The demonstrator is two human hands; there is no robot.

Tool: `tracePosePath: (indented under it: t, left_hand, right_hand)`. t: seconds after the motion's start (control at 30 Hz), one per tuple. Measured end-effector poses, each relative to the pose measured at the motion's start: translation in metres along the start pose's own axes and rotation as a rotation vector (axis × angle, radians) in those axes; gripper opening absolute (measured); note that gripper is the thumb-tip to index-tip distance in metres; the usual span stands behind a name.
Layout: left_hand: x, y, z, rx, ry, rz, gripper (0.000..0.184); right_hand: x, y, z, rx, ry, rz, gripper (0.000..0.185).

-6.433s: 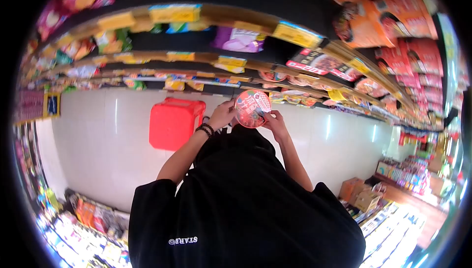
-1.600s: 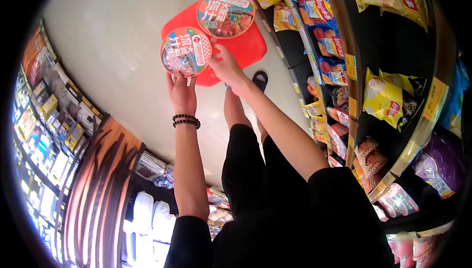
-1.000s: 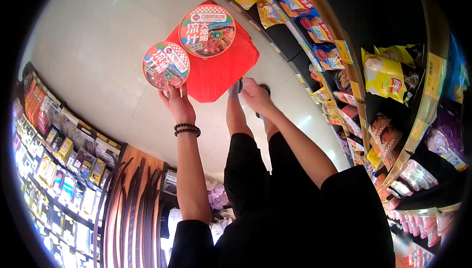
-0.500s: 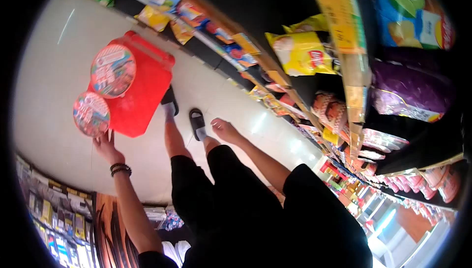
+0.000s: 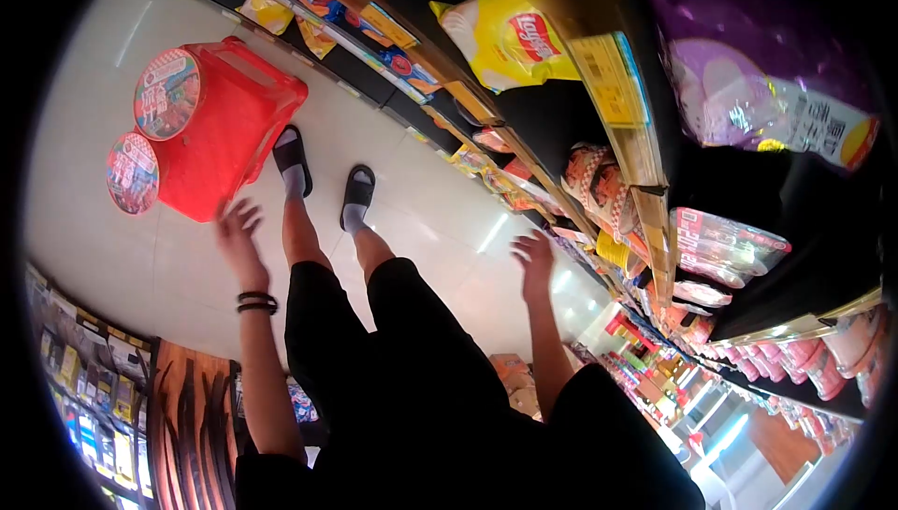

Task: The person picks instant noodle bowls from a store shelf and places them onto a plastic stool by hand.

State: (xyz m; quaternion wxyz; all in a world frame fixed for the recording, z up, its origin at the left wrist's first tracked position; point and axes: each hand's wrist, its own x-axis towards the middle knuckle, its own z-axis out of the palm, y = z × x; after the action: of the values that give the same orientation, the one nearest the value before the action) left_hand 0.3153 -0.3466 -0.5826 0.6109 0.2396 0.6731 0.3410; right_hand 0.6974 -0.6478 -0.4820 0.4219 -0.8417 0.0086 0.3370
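Note:
Two round noodle tubs stand on the red stool (image 5: pixel 220 127) at the left: a larger-looking tub (image 5: pixel 167 94) toward the back and a smaller-looking tub (image 5: pixel 133 173) at the stool's near left edge. My left hand (image 5: pixel 240 234), with dark beads at the wrist, hangs just in front of the stool. Its fingers are apart and it holds nothing. Off to the right, my right hand (image 5: pixel 534 262) is raised over the floor beside the shelves, fingers spread, touching nothing.
Shelves run along the right with a yellow chip bag (image 5: pixel 510 38), a purple bag (image 5: pixel 767 71), a price tag (image 5: pixel 610 80) and patterned tubs (image 5: pixel 599 187). My feet in black slippers (image 5: pixel 357 190) are on the pale floor. A lit display (image 5: pixel 94 398) stands at the lower left.
My left hand has let go of the smaller-looking tub and drawn back to the right. My right hand has moved right, toward the shelves. The view has swung rightward.

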Motion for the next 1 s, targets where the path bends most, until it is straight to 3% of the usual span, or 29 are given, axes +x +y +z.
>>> tracePosePath:
  t: [0.07,0.13,0.17,0.23,0.27,0.3,0.33,0.37,0.43,0.57,0.63,0.67,0.73,0.8,1.0]
  left_hand:
    - [-0.043,-0.007,0.055,0.351,-0.247,0.093,0.032]
    - [-0.089,-0.013,0.114,0.214,-0.51,0.121,0.033]
    - [-0.102,-0.044,0.138,0.245,-0.648,0.282,0.031]
    - [-0.156,-0.02,0.202,0.392,-0.805,0.223,0.028]
    - [-0.174,-0.035,0.23,0.374,-0.831,0.506,0.027]
    - [-0.198,-0.021,0.254,0.356,-0.864,0.645,0.028]
    - [-0.217,-0.013,0.276,0.362,-0.939,0.742,0.032]
    - [-0.236,-0.007,0.296,0.384,-1.007,0.706,0.036]
    - [-0.265,-0.013,0.34,0.309,-0.98,0.804,0.037]
    - [-0.293,-0.029,0.404,0.26,-0.994,0.684,0.035]
    - [-0.298,-0.039,0.417,0.306,-0.91,0.796,0.031]
    - [-0.303,-0.035,0.414,0.355,-0.939,0.698,0.03]
    - [-0.313,-0.016,0.4,0.268,-0.89,0.736,0.03]
    - [-0.315,0.011,0.376,0.154,-0.931,0.512,0.031]
    - [-0.272,0.001,0.294,0.137,-0.642,0.601,0.038]
  right_hand:
    - [0.014,-0.01,-0.043,0.183,0.239,-0.006,0.044]
    - [0.024,-0.033,-0.071,0.343,0.304,-0.039,0.047]
    - [0.028,-0.04,-0.083,0.382,0.283,-0.118,0.048]
    - [0.029,-0.066,-0.091,0.485,0.249,-0.208,0.05]
    - [0.035,-0.072,-0.092,0.534,0.243,-0.236,0.05]
    - [0.042,-0.077,-0.096,0.577,0.241,-0.263,0.05]
    - [0.049,-0.085,-0.1,0.623,0.242,-0.296,0.051]
    - [0.047,-0.098,-0.087,0.597,0.313,-0.343,0.048]
    - [0.069,-0.083,-0.098,0.563,0.213,-0.368,0.038]
    - [0.092,-0.067,-0.1,0.498,0.178,-0.468,0.03]
    - [0.075,-0.083,-0.09,0.649,0.217,-0.4,0.031]
    - [0.069,-0.086,-0.088,0.67,0.247,-0.368,0.032]
    - [0.045,-0.104,-0.079,0.679,0.324,-0.42,0.032]
    - [0.016,-0.115,-0.076,0.648,0.217,-0.462,0.034]
    - [-0.042,-0.114,0.005,0.466,0.233,-0.438,0.04]
